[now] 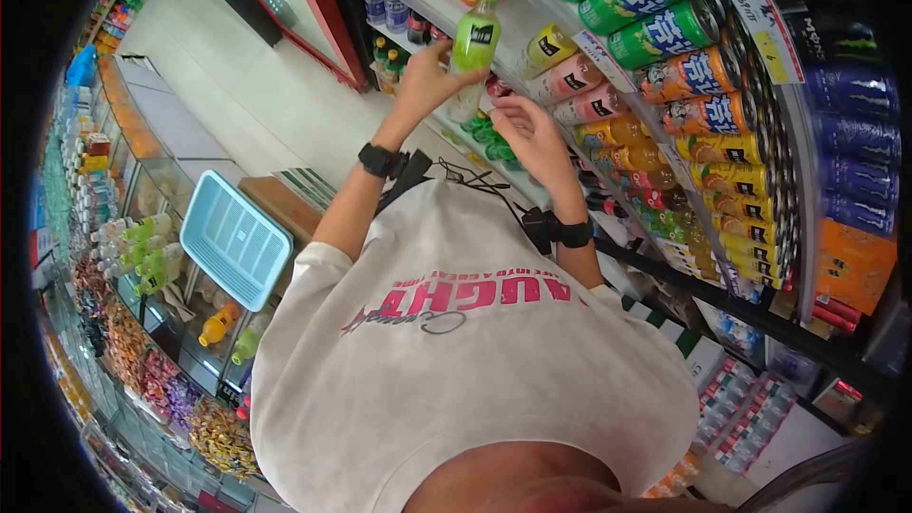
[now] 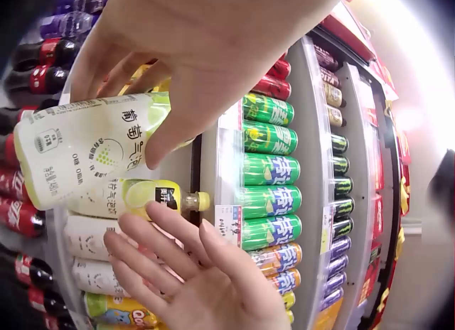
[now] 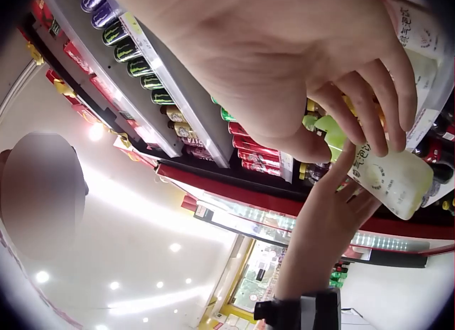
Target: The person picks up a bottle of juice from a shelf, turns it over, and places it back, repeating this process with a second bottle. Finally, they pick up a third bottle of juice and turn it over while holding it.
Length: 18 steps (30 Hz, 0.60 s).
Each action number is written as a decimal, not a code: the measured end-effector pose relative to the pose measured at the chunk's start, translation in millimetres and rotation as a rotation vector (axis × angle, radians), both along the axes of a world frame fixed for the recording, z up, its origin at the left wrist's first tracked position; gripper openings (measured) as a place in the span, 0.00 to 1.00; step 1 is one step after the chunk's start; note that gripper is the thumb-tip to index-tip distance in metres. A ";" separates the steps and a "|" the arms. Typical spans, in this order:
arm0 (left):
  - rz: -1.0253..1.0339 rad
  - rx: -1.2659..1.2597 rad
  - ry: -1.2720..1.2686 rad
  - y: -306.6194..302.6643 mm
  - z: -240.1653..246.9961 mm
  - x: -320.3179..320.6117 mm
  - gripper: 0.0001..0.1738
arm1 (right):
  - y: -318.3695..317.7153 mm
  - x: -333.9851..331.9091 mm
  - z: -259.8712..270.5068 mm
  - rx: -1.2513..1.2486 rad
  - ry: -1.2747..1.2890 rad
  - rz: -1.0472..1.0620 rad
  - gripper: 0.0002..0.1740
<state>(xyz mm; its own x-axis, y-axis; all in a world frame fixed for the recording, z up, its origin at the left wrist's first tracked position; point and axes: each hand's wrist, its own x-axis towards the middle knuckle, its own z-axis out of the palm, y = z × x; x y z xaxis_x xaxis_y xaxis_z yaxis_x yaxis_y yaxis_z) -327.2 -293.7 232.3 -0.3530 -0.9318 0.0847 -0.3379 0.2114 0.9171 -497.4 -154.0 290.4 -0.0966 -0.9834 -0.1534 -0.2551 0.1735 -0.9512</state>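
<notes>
My left hand [image 1: 429,84] grips a plastic drink bottle [image 1: 477,36] with a lime-green cap and a pale green-and-white label. In the head view the bottle stands nearly upright in front of the shelves. Seen from the left wrist, the thumb lies along the front of the bottle [image 2: 89,149] and the fingers go behind it. Close beside the bottle is my right hand [image 1: 534,138], palm toward it, fingers loosely bent and holding nothing. The right wrist view shows this hand [image 3: 284,81] overlapping the bottle [image 3: 394,179], with the left hand [image 3: 330,202] around it.
Cooler shelves hold rows of pink-labelled bottles [image 1: 570,76], green cans [image 1: 665,36] and a yellow-green bottle [image 2: 153,195] lying on its side. Price tags [image 1: 603,59] line the shelf edges. A light blue basket [image 1: 237,239] sits on the glass counter at left, near a red-framed door [image 1: 332,14].
</notes>
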 end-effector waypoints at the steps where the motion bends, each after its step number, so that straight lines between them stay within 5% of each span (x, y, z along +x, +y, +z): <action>1: 0.007 -0.023 -0.037 -6.7 -2.2 -2.3 0.37 | 1.5 2.1 2.9 0.022 0.010 0.006 0.19; 9: -0.098 0.329 0.170 -57.5 -28.1 -35.0 0.41 | 11.7 9.9 -6.6 0.155 0.132 0.098 0.18; 18: 0.057 0.016 0.129 -76.9 -33.7 -85.8 0.33 | 15.7 21.6 -6.4 0.316 0.234 0.144 0.16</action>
